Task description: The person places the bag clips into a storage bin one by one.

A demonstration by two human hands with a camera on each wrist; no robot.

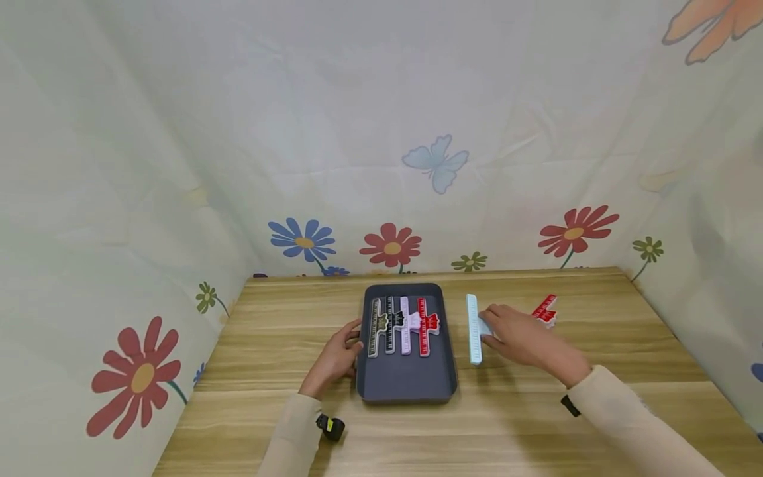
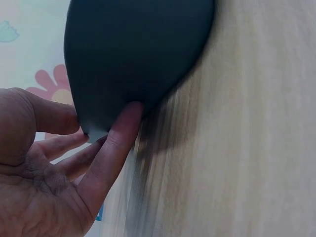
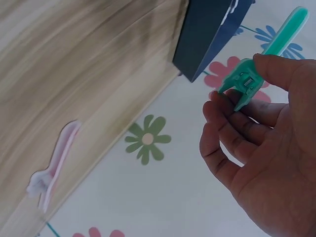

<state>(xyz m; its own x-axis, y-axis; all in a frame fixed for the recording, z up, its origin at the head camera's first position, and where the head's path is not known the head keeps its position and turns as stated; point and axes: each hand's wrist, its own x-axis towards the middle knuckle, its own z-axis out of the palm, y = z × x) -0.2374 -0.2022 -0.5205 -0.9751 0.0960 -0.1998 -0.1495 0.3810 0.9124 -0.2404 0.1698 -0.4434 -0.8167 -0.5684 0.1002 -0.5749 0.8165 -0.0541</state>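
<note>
Between thumb and fingertips, my right hand point(image 1: 517, 336) pinches a light-blue long-jawed plastic clip point(image 1: 473, 331) to the right of the tray. In the right wrist view this clip point(image 3: 285, 32) looks green, its spring showing between its handles. My left hand point(image 1: 335, 359) touches the left side of the dark grey tray point(image 1: 405, 387), its fingers against the outer wall; one fingertip point(image 2: 131, 111) presses there in the left wrist view. Inside the tray lie several similar clips side by side: a beige-and-black one point(image 1: 374, 328), a black one point(image 1: 390, 324), a lilac one point(image 1: 406, 324) and a red one point(image 1: 424, 328).
Another red clip point(image 1: 545, 310) lies on the wooden table point(image 1: 286, 305), just beyond my right hand. A flowered cloth point(image 1: 334, 132) hangs behind the table and along both sides. Small black devices point(image 1: 331, 427) are strapped at both wrists.
</note>
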